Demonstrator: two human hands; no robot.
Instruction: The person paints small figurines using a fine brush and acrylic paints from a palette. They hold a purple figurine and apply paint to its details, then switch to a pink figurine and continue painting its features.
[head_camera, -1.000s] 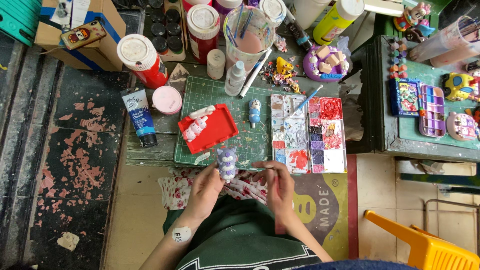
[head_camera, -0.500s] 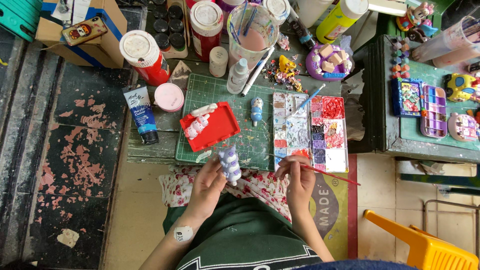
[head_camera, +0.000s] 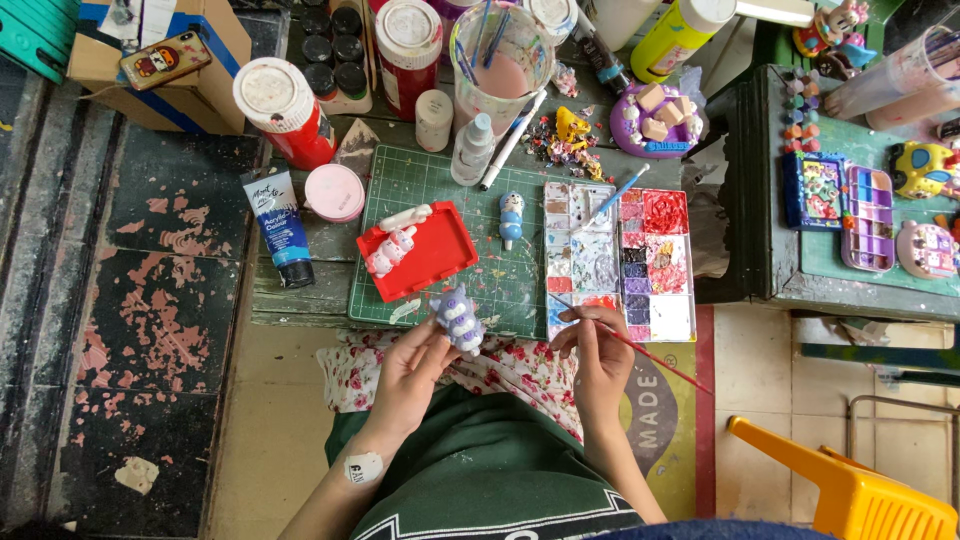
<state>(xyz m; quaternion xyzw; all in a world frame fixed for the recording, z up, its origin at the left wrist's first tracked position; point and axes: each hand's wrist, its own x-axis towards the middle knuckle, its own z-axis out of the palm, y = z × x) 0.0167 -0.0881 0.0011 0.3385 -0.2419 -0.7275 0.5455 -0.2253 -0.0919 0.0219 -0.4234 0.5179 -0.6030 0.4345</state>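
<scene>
My left hand (head_camera: 410, 368) holds a small purple-and-white figurine (head_camera: 458, 318) upright over my lap, near the front edge of the green cutting mat (head_camera: 520, 275). My right hand (head_camera: 598, 352) grips a thin red-handled paintbrush (head_camera: 640, 350); its tip reaches the bottom left cells of the paint palette (head_camera: 620, 262). The two hands are apart, with the figurine to the left of the brush tip.
A red tray (head_camera: 438, 252) with white figures and a blue figurine (head_camera: 511, 216) lie on the mat. Paint tube (head_camera: 281, 228), pink lid (head_camera: 334, 192), red jars (head_camera: 285, 112), a water cup (head_camera: 500, 62) with brushes stand behind. A green side table (head_camera: 850, 270) is right, a yellow chair (head_camera: 860, 490) lower right.
My right hand has moved right and up from beside the figurine, bringing the brush tip to the palette. My left hand has shifted the figurine slightly.
</scene>
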